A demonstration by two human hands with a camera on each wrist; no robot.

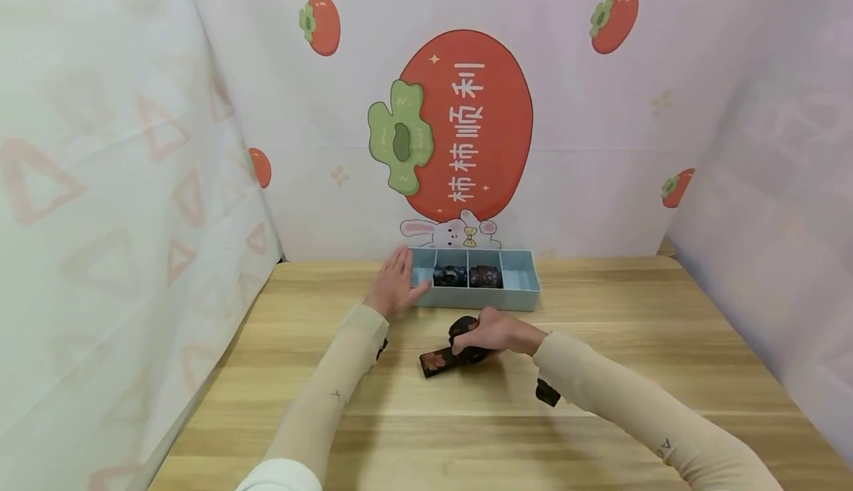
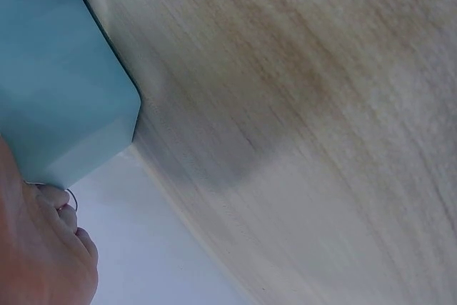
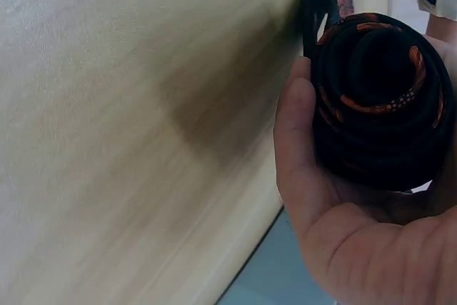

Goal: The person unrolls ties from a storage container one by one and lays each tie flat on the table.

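Observation:
My right hand (image 1: 492, 332) holds a black fabric strip with a red-orange pattern (image 1: 436, 362), partly rolled up. Its coil (image 3: 382, 94) sits between thumb and fingers in the right wrist view, and a flat tail lies toward the left on the table. My left hand (image 1: 395, 284), fingers extended, rests against the left end of a light-blue divided box (image 1: 486, 299). The box's outer wall (image 2: 64, 69) fills a corner of the left wrist view, with the hand (image 2: 43, 255) below. Two dark patterned rolls, one bluish (image 1: 449, 276) and one brownish (image 1: 486, 277), occupy the middle compartments.
The wooden table (image 1: 460, 432) carries the box near its back edge. A white cloth printed with persimmons (image 1: 466, 121) hangs behind it, and pale cloth walls stand at left and right. Small dark devices (image 1: 548, 392) are strapped at the wrists.

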